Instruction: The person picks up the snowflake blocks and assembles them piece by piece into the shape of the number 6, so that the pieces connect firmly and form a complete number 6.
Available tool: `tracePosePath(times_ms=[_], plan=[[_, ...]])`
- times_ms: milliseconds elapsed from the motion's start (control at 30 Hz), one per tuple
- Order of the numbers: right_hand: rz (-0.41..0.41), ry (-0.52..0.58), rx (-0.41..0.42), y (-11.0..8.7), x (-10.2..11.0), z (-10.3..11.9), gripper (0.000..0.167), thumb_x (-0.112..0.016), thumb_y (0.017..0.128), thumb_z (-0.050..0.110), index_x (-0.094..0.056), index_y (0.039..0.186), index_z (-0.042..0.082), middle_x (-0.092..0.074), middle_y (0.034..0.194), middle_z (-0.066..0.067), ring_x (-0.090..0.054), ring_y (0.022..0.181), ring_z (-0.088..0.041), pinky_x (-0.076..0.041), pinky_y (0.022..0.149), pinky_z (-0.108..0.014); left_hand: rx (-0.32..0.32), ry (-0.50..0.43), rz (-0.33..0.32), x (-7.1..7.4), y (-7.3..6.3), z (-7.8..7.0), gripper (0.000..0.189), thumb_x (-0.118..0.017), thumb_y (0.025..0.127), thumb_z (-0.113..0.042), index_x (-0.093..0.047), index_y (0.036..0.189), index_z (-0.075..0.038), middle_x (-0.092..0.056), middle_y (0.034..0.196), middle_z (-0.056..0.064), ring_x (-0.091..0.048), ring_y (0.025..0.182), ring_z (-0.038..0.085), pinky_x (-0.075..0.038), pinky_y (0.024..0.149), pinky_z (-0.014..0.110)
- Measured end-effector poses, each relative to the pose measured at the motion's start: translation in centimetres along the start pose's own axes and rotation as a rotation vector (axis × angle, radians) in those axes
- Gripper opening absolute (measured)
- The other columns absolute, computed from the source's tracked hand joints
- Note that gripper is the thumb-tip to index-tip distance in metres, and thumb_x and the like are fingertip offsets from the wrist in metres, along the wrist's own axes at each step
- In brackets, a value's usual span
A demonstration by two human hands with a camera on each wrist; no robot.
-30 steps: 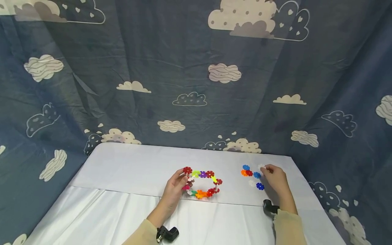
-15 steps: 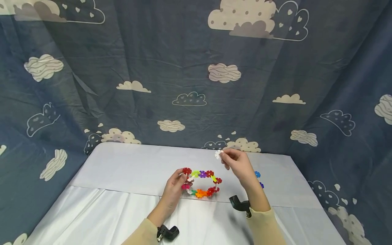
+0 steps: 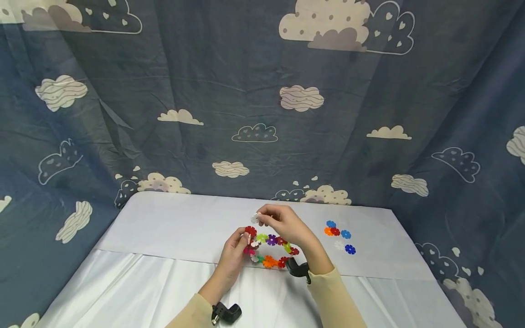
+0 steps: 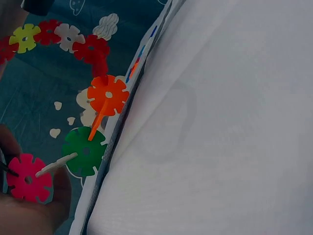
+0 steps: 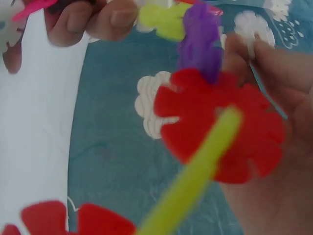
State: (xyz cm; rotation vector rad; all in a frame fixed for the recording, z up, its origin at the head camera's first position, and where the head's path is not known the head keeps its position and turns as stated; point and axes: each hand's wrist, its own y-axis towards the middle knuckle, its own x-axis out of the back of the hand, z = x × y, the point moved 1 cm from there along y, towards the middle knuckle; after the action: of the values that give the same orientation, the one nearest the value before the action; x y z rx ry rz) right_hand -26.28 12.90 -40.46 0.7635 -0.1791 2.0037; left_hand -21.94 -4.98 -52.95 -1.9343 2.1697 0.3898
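In the head view my left hand (image 3: pixel 231 257) grips one end of a loop of slotted plastic flower discs (image 3: pixel 269 261), joined edge to edge in red, yellow-green, purple, orange and other colours. The left wrist view has its fingers around a pink disc (image 4: pixel 29 178), linked through a white one to a green disc (image 4: pixel 84 152). Above the loop's left end, my right hand (image 3: pixel 287 223) pinches a single white flower disc (image 3: pixel 255 218), apart from the loop. Up close in the right wrist view, a red disc (image 5: pixel 220 147) covers part of the right hand.
Several loose discs lie on the white table (image 3: pixel 184 223) to the right, among them a blue one (image 3: pixel 346 234), an orange one (image 3: pixel 328 231) and a dark blue one (image 3: pixel 350 249). A cloud-patterned curtain (image 3: pixel 246 68) hangs behind the table.
My right hand has picked the white disc up from beside the loose discs and carried it left to above the loop. The left hand and the loop have stayed nearly still.
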Motion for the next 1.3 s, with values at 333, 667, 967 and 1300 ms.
tracePosePath(times_ms=[333, 667, 967, 1300], plan=[[0.167, -0.068, 0.041, 1.4, 0.0, -0.2, 0.019, -0.06, 0.109, 0.016, -0.077, 0.115, 0.01, -0.077, 0.102, -0.006, -0.07, 0.092, -0.032, -0.061, 0.083, -0.034, -0.027, -0.001, -0.005, 0.0, 0.2, 0.0, 0.013, -0.054, 0.112, -0.032, -0.065, 0.117, -0.026, -0.066, 0.102, -0.006, -0.066, 0.088, 0.01, -0.057, 0.087, 0.023], [0.208, -0.061, 0.125, 2.0, 0.1, -1.3, 0.019, -0.064, 0.107, 0.014, -0.079, 0.115, 0.007, -0.078, 0.104, -0.008, -0.066, 0.088, -0.008, -0.061, 0.086, -0.034, -0.032, 0.022, -0.028, -0.1, 0.1, 0.0, 0.013, -0.056, 0.111, -0.032, -0.066, 0.112, -0.024, -0.066, 0.102, -0.01, -0.065, 0.088, 0.008, -0.055, 0.086, 0.022], [0.189, -0.143, 0.298, 2.2, 0.0, -1.8, 0.017, -0.068, 0.103, 0.011, -0.081, 0.114, 0.007, -0.079, 0.103, -0.006, -0.072, 0.085, -0.019, -0.061, 0.082, -0.026, 0.003, -0.003, -0.11, -0.6, -0.2, -0.1, 0.013, -0.058, 0.111, -0.028, -0.069, 0.106, -0.029, -0.066, 0.099, -0.012, -0.061, 0.091, 0.006, -0.053, 0.083, 0.02], [0.189, -0.258, 0.36, 2.5, 0.4, -1.8, 0.018, -0.073, 0.099, 0.006, -0.081, 0.115, 0.005, -0.08, 0.104, -0.006, -0.074, 0.085, -0.01, -0.062, 0.083, -0.023, 0.011, -0.065, -0.084, -1.0, -0.1, -0.5, 0.015, -0.055, 0.112, -0.024, -0.069, 0.106, -0.025, -0.063, 0.098, -0.01, -0.061, 0.086, 0.008, -0.056, 0.085, 0.022]])
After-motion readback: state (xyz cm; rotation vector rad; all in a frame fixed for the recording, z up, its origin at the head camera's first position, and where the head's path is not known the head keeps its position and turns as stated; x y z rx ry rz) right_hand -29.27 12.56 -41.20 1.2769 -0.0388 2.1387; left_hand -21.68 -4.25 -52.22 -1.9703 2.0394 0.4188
